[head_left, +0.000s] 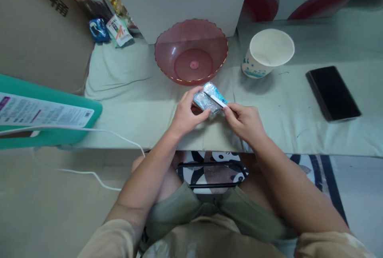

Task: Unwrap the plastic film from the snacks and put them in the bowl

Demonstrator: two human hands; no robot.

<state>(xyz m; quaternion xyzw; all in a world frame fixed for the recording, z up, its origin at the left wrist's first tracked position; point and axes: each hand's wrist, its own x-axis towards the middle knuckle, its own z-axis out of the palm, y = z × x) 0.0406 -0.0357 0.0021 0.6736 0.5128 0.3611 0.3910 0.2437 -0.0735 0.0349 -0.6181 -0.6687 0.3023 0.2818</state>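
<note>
We see left hand [187, 114] and right hand [243, 120] fingers pinched on a blue packet [209, 99]; pink bowl [191, 52] and paper cup [269, 52] hold nothing.

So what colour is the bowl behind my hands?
Translucent pink bowl, clearest in the head view.

Left hand [187, 114] and right hand [243, 120] meet, fingers pinched, forearms converging

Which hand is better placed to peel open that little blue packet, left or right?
Probably the right hand: its fingertips already pinch the white edge strip of the blue packet, while the left hand grips the packet's body and steadies it.
</note>
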